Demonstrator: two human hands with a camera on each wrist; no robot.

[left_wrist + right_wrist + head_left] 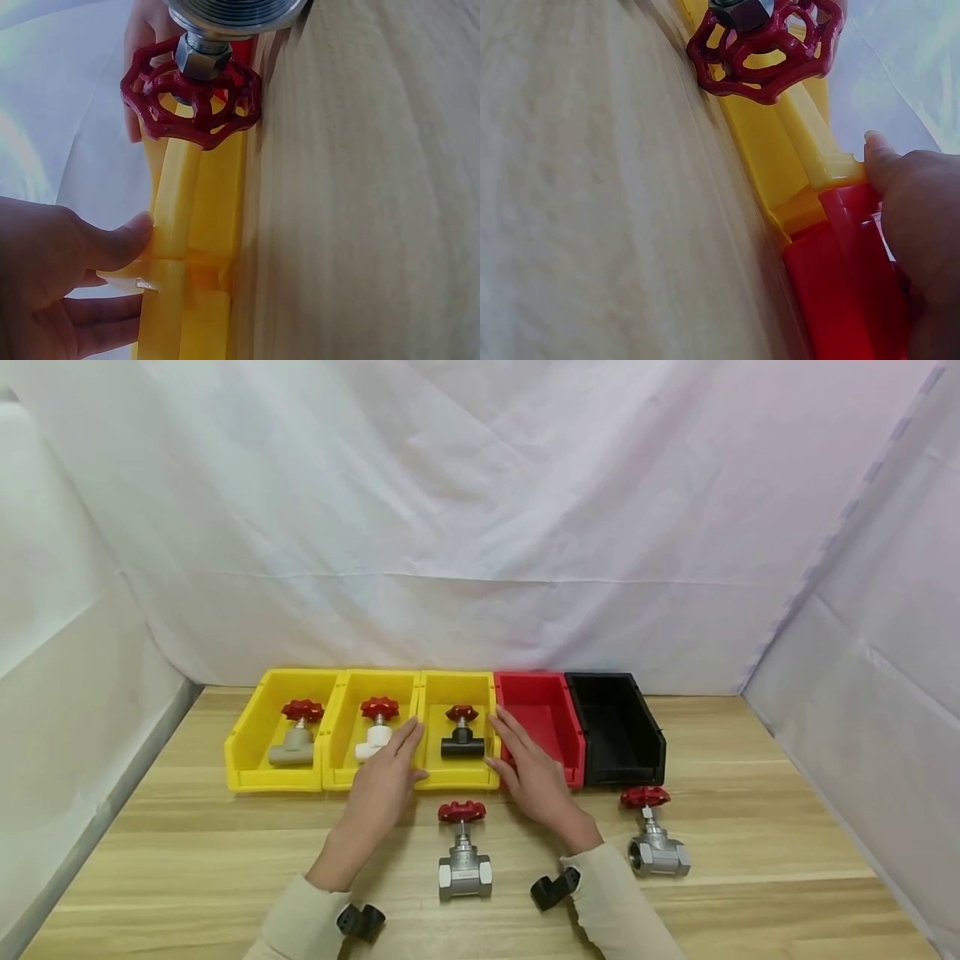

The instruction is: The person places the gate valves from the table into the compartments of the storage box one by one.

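Note:
My left hand (381, 787) rests, fingers extended, on the wall between the second yellow bin (341, 777) and third yellow bin (457, 777). In the left wrist view its thumb (127, 240) touches the yellow rim. My right hand (538, 781) lies along the wall where the third yellow bin meets the red bin (536, 710); its fingers look straight. A black valve with a red handwheel (462, 743) sits in the third bin, between both hands. On the table between my forearms stands a metal valve with a red handwheel (463, 867).
The row of bins ends with a black bin (626, 775). A grey valve (294, 747) lies in the first yellow bin (273, 779), a white valve (375, 739) in the second. Another metal valve (660, 852) is at the right on the wooden table (757, 827). White cloth (480, 527) hangs behind.

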